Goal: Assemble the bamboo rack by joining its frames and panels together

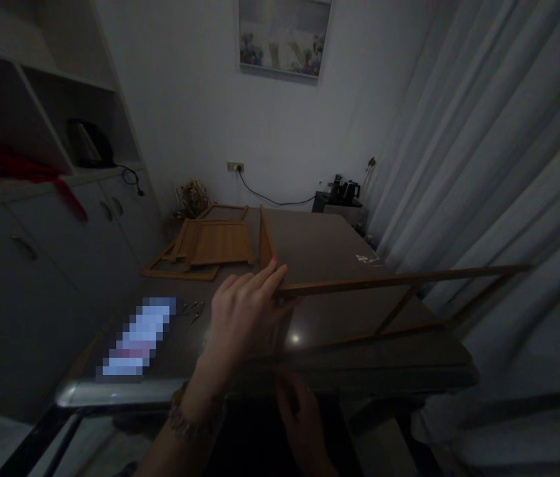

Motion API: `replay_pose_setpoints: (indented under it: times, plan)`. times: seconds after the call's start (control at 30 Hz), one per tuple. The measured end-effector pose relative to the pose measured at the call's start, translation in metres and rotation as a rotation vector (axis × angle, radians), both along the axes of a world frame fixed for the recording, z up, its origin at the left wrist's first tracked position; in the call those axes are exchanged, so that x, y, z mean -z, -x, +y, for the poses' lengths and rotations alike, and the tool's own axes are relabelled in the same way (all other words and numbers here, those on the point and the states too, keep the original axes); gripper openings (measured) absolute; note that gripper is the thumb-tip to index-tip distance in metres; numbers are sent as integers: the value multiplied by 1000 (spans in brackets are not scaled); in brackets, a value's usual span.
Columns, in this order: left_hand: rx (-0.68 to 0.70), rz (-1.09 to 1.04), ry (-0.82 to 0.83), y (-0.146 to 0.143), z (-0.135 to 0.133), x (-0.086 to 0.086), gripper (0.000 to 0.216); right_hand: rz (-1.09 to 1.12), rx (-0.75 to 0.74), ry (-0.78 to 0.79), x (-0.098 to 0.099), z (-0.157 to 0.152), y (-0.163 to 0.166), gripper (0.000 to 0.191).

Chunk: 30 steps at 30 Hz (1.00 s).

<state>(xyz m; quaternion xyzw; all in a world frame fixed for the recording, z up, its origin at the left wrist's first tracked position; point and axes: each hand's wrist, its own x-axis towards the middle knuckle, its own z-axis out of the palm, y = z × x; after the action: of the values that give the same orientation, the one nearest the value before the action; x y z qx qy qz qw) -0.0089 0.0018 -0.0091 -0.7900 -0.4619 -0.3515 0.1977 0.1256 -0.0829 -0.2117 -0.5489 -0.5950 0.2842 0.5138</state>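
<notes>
Fingers of the left hand fold closely over one end of a long wooden frame, which stretches from centre to right, beside an upright board. The right hand, bottom centre, is loosely curled — I can't tell whether it holds anything. With no hand at the far right, a slackened left grip could let the frame tip — perhaps dragging the board along.

Left grip raised, fingers bent, forearm slanting upward, right grip lower, dimly lit.
</notes>
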Motion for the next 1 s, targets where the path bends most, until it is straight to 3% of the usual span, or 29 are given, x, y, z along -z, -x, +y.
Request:
replay_pose_setpoints:
  times: [0.17, 0.53, 0.8, 1.0]
  plan:
    - [-5, 13, -8, 0, 0, 0, 48, -46, 46, -10, 11, 0, 0, 25]
    - [-18, 28, 0, 1, 1, 2, 49, -464, 37, -342, 17, 4, 4, 36]
    - [-25, 24, -19, 1, 0, 2, 47, -463, -116, -99, 4, 1, 2, 25]
    - [-23, 17, -30, 0, 1, 1, 48, -477, -163, -94, -1, -2, 2, 36]
